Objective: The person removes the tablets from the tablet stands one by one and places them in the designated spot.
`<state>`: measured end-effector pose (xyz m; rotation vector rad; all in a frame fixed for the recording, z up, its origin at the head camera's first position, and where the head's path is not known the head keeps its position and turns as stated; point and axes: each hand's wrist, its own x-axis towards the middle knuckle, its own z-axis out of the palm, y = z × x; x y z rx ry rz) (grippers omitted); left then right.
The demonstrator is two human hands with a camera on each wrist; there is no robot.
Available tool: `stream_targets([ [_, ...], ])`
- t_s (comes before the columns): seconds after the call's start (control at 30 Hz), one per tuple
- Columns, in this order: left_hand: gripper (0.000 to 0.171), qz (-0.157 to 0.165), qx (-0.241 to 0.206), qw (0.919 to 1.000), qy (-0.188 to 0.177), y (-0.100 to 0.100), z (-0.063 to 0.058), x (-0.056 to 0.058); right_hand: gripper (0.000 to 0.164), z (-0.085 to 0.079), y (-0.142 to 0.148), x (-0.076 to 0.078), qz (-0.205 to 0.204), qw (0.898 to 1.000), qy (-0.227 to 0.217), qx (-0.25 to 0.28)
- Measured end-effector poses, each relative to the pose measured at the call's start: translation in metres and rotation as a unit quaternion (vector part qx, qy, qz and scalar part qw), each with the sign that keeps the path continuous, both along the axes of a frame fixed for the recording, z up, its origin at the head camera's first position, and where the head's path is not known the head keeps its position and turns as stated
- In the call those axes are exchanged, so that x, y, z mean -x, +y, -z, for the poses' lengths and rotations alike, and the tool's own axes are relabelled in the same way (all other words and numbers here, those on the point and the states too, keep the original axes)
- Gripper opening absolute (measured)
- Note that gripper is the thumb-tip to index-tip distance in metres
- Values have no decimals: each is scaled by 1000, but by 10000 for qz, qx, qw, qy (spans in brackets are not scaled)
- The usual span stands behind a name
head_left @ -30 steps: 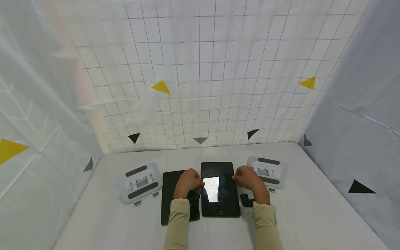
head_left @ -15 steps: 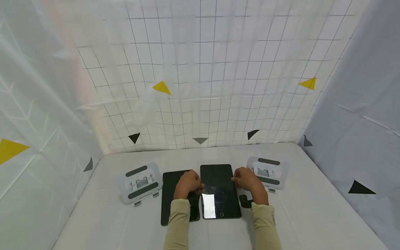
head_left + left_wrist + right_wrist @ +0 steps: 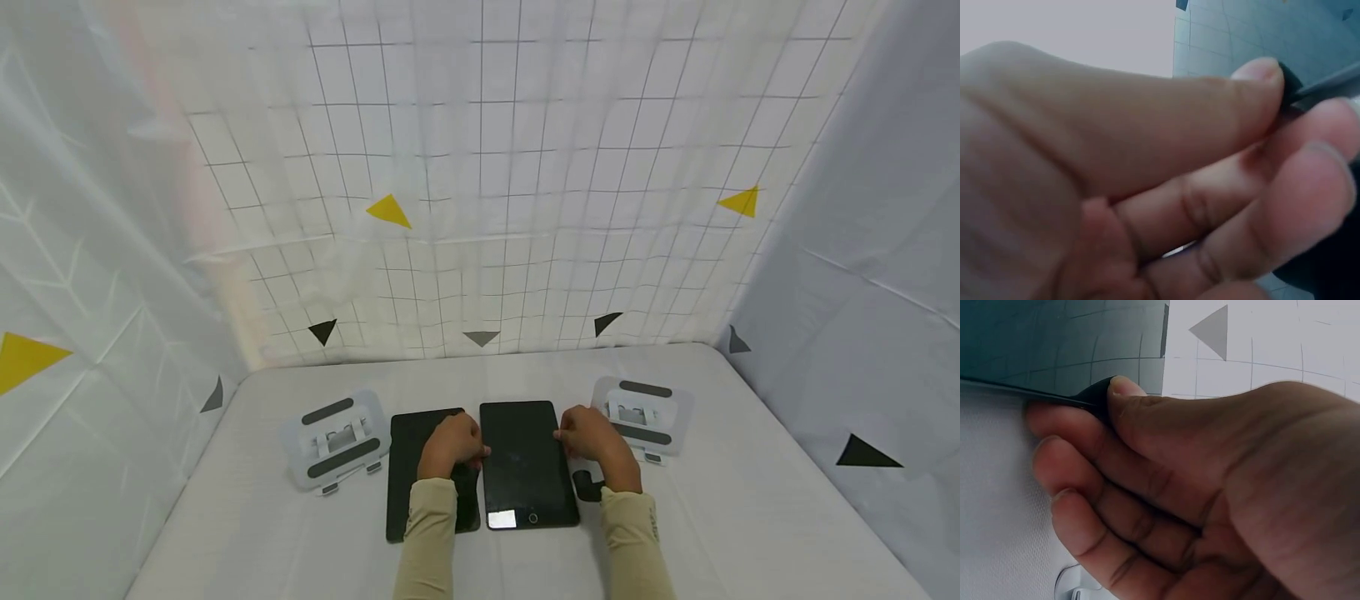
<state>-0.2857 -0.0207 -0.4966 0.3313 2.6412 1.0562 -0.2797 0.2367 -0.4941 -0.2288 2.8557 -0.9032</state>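
A black tablet (image 3: pixel 527 467) with a round home button near its lower edge is between the two hands in the head view. My left hand (image 3: pixel 453 443) pinches its left edge between thumb and fingers. On the opposite edge my right hand (image 3: pixel 596 437) does the same; the right wrist view shows the thumb on the dark rim of the tablet (image 3: pixel 1029 347) and fingertips beneath. Reflected grid lines cross its glossy screen there. A second black tablet (image 3: pixel 408 475) lies partly under the left hand and forearm.
White stands with dark rubber strips lie on both sides, a left stand (image 3: pixel 337 437) and a right stand (image 3: pixel 645 412). A small black object (image 3: pixel 586 485) is half hidden by the right wrist. The white table (image 3: pixel 300 550) meets gridded sheeting (image 3: pixel 480 292) at the back.
The held tablet's far edge has come lower in the head view and the bright reflection has slid down its screen. Both hands keep their grip; the right one has shifted slightly.
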Motion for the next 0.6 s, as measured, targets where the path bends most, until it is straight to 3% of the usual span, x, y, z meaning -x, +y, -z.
stream_targets([
  [0.4, 28, 60, 207, 9997, 95, 3, 4, -3, 18, 3, -1, 2, -80, 9994, -12, -337],
  [0.6, 27, -26, 382, 9993, 47, 7, 3, -2, 18, 4, -4, 2, 189, 9987, -173, -439],
])
